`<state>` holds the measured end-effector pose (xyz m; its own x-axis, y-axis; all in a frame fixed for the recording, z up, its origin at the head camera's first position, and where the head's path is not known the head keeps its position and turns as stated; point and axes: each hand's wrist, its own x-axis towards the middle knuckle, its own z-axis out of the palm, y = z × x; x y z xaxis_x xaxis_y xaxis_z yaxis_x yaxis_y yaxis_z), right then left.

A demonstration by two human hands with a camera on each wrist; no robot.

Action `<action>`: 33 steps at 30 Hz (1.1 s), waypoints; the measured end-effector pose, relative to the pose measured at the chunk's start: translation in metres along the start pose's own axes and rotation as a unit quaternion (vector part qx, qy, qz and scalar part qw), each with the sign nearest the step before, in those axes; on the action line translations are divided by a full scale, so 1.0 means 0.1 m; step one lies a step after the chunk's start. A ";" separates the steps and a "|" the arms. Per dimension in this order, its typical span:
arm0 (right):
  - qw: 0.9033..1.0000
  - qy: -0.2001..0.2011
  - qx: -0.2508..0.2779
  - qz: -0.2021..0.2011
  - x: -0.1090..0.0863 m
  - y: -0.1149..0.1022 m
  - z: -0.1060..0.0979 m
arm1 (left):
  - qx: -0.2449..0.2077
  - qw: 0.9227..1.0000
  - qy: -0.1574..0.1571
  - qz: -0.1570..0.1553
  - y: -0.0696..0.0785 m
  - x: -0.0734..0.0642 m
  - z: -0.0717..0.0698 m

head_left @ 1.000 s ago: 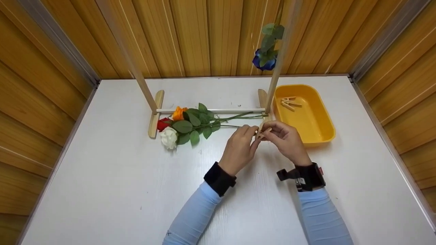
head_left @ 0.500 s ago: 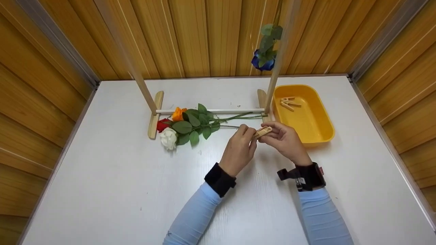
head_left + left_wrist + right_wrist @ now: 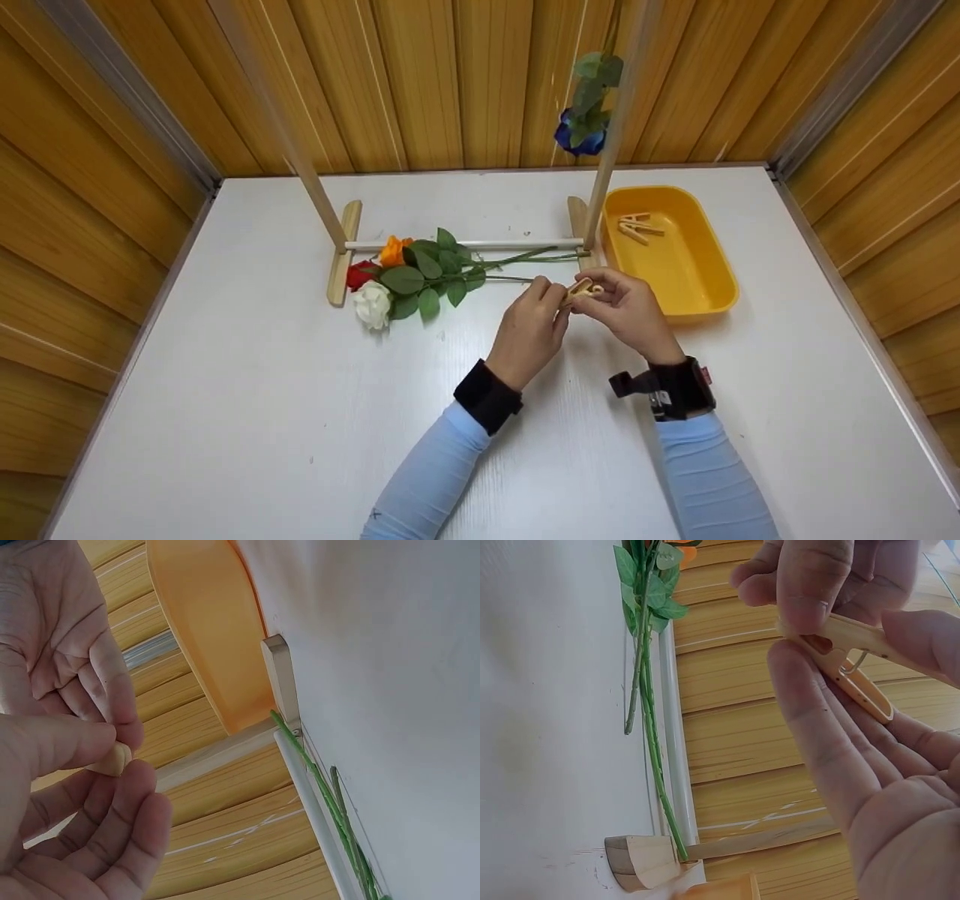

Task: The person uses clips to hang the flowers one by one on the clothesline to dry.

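Note:
A light tan clothespin with a wire spring is held between both hands above the tabletop. My left hand pinches one end of it between thumb and fingers, and in the left wrist view only a small tan tip shows there. On its spread legs are the thumb and fingers of my right hand. Just left of the hands, a white rose, a red rose and an orange rose lie with their green stems pointing toward the right post.
A wooden rack with a left post, a right post and a white lower bar stands behind the hands. A blue rose hangs head down by the right post. The yellow tub at right contains loose clothespins.
Both hands stay almost in place. The clothespin has turned between the fingers, and its legs now point more toward my right hand. Flowers, rack and tub have not moved.

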<state>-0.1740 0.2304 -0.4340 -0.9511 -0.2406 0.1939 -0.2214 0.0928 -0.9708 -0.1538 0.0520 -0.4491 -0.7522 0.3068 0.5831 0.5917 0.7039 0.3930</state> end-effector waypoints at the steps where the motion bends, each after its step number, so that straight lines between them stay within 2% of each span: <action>1: 1.000 0.000 -0.002 -0.001 0.00 0.00 0.00 | 0.002 1.000 -0.003 -0.001 0.00 0.00 0.00; 5: 1.000 0.003 -0.007 -0.009 0.00 0.02 -0.01 | 0.009 1.000 -0.017 -0.010 -0.01 0.00 0.00; 10: 1.000 0.011 -0.001 -0.019 -0.01 0.02 -0.03 | 0.029 0.998 -0.051 -0.027 -0.10 0.02 -0.03; 20: 0.999 0.017 -0.028 -0.017 -0.01 -0.02 -0.11 | 0.115 0.990 -0.077 -0.038 -0.50 0.15 -0.06; 23: 0.999 0.017 -0.033 -0.016 -0.01 -0.02 -0.12 | 0.150 0.985 -0.078 -0.030 -0.63 0.21 -0.07; 27: 0.999 0.017 -0.028 -0.015 -0.01 -0.02 -0.13 | 0.201 0.976 -0.087 -0.001 -0.78 0.27 -0.06; 30: 0.999 0.016 -0.026 -0.016 -0.01 -0.02 -0.14 | 0.228 0.966 -0.116 0.018 -0.86 0.31 -0.05; 33: 0.999 0.015 -0.030 -0.016 -0.01 -0.02 -0.15 | 0.247 0.956 -0.160 0.020 -0.91 0.35 -0.03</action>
<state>-0.1757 0.2450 -0.4301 -0.9490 -0.2158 0.2299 -0.2636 0.1428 -0.9540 -0.2334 -0.0036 -0.4619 -0.8282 0.4648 0.3130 0.4729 0.8794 -0.0546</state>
